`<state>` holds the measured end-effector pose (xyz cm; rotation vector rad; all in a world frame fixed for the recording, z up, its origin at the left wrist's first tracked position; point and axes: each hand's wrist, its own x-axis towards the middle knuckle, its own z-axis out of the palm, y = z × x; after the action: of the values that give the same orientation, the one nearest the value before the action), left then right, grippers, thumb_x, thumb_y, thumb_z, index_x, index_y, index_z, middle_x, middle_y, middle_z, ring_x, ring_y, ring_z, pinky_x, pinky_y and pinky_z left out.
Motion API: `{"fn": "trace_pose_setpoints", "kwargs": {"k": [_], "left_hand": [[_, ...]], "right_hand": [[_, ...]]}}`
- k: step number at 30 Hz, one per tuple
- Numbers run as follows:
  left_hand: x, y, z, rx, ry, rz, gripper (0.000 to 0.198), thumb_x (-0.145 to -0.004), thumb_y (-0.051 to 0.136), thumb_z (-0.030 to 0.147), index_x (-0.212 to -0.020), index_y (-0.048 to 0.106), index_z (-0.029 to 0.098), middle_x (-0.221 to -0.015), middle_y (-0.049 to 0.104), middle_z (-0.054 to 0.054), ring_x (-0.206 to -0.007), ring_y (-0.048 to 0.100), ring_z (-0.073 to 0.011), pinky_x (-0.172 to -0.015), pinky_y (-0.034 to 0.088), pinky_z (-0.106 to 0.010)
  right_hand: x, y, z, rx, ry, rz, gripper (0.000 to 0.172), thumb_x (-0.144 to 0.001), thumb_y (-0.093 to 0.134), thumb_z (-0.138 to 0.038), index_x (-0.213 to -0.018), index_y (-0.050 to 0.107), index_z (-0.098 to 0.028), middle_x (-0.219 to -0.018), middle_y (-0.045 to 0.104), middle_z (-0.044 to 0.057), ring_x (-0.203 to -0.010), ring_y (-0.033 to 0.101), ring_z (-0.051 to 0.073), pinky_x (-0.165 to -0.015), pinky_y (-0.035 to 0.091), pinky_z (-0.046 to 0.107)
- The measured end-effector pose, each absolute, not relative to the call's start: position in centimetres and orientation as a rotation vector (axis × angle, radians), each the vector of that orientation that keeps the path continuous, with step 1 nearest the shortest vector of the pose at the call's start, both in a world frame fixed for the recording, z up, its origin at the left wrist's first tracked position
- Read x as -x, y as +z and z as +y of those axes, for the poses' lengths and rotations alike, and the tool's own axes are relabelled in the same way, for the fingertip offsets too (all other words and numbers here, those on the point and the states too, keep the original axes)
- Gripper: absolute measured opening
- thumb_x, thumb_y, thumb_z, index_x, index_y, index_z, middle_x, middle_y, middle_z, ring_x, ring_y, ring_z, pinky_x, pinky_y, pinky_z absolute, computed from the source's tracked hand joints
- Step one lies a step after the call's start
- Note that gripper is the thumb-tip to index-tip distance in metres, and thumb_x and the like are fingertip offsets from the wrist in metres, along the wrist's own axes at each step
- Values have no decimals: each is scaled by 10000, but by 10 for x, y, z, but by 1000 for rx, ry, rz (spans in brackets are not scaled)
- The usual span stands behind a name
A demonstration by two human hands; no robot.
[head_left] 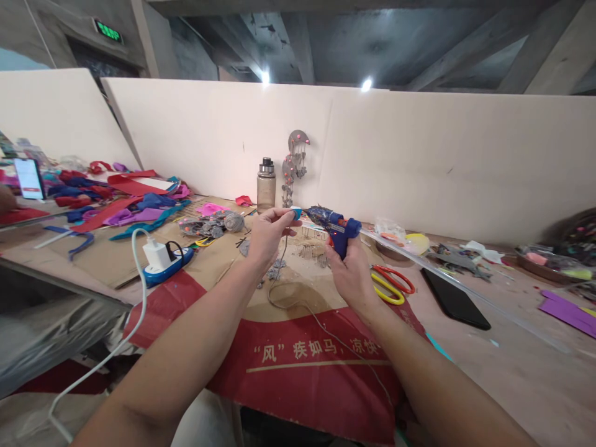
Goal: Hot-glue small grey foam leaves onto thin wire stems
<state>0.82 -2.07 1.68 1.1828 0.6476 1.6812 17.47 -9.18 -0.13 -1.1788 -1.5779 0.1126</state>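
Observation:
My left hand (271, 231) pinches a small blue piece (297, 213) between thumb and fingertips; its exact kind is too small to tell. Below those fingers a grey cord (298, 303) trails down over the table. My right hand (350, 273) is wrapped round the handle of a blue hot glue gun (339, 227), its dark nozzle pointing left, close to the blue piece. Whether they touch I cannot make out. From the gun's back a long clear glue stick (435, 269) slants down to the right. Scissors with red and yellow handles (390, 287) lie beside my right wrist.
A black phone (454, 298) lies on the right. Behind my hands stand a bottle (266, 186) and a grey hanging ornament (297, 152) against a white board (419, 155). On the left are a blue power strip (167, 267) with a white cable and coloured fabric strips (116, 208).

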Motion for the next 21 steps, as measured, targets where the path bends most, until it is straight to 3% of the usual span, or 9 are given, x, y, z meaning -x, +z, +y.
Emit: {"fn": "trace_pose_setpoints", "kwargs": {"k": [2, 6, 10, 13, 17, 19, 21], "left_hand": [[-8, 16, -20, -1162, 1678, 651, 280, -644, 785, 356, -788, 675, 142, -818, 716, -62, -727, 703, -174, -550, 470, -229], [-9, 17, -21, -1152, 1644, 639, 283, -638, 789, 356, -785, 672, 144, -782, 708, -50, -719, 699, -168, -558, 474, -226], [-12, 17, -25, -1202, 1624, 639, 263, -647, 787, 350, -779, 680, 149, -792, 712, -53, -696, 679, -158, -558, 471, -233], [-13, 14, -26, -1360, 1663, 720, 213, -686, 766, 344, -778, 709, 160, -788, 711, -49, -669, 638, -144, -544, 447, -238], [-15, 9, -27, -1611, 1743, 880, 131, -731, 740, 327, -759, 749, 200, -799, 710, -40, -701, 595, -149, -632, 455, -264], [-16, 10, -31, -1712, 1792, 898, 61, -719, 750, 282, -730, 750, 222, -835, 714, -43, -792, 608, -177, -749, 475, -298], [-17, 12, -35, -1813, 1848, 874, 28, -693, 762, 220, -694, 740, 236, -860, 715, -46, -920, 613, -212, -893, 460, -345]], "right_hand": [[-178, -3, -88, 1183, 175, -1530, 300, -859, 539, -380, -1109, 537, -215, -935, 679, 91, -785, 624, 249, -760, 508, 423], [-188, -13, -67, 1300, 522, -1412, 236, -775, 621, -363, -948, 526, -234, -619, 626, -8, -460, 548, 179, -484, 478, 333], [-200, -29, -43, 1408, 746, -1523, 156, -744, 632, -334, -747, 507, -240, -473, 551, -35, -393, 525, 166, -415, 434, 294], [-205, -37, -35, 1631, 492, -1681, 156, -751, 620, -300, -675, 497, -241, -509, 574, 7, -449, 552, 181, -485, 450, 313], [-204, -37, -41, 1690, 6, -1710, 196, -720, 652, -287, -675, 469, -233, -724, 636, 99, -756, 618, 250, -751, 489, 401], [-198, -32, -45, 1605, -9, -1636, 179, -733, 629, -320, -737, 479, -221, -809, 631, 107, -845, 600, 259, -825, 474, 436], [-187, -25, -50, 1468, 201, -1542, 187, -749, 594, -350, -806, 479, -214, -853, 617, 77, -850, 588, 231, -834, 476, 429]]}}
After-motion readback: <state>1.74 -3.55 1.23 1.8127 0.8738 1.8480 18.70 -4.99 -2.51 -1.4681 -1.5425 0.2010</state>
